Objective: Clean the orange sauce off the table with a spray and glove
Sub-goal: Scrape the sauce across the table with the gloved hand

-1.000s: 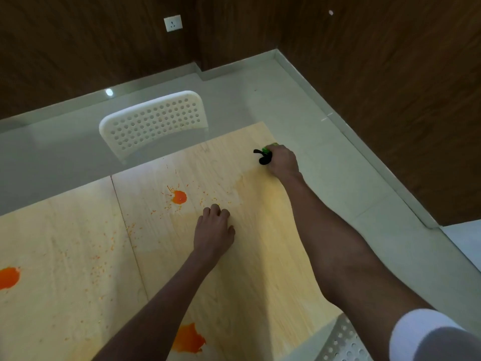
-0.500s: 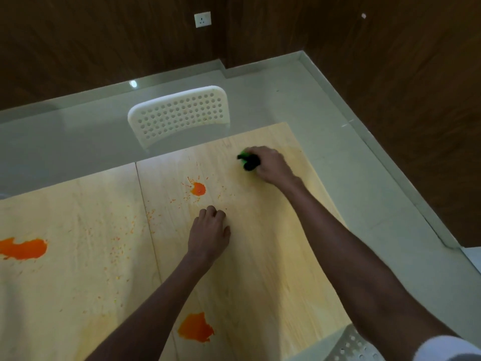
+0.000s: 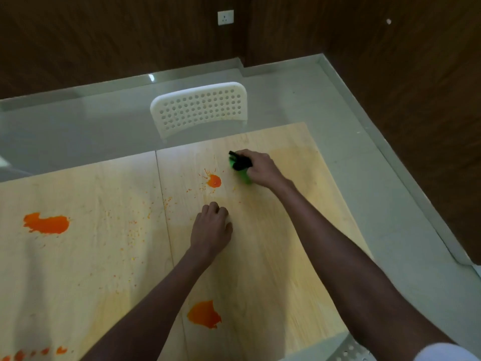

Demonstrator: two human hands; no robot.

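The right hand [image 3: 263, 169] grips a green spray bottle [image 3: 243, 175] with a black nozzle, standing on the pale wooden table [image 3: 286, 256] just to the right of the small round orange blot [image 3: 214, 181], the nozzle pointing away and left, so this hand is much the nearer one. The left hand [image 3: 210, 230] rests nearer the body, knuckles up and fingers curled under, perhaps over the glove, though I cannot tell. Two bigger, ragged blots [image 3: 46, 223] [image 3: 204, 314] lie well apart on the smooth grain, with fine specks between; behind stands a white perforated plastic chair [image 3: 200, 108]
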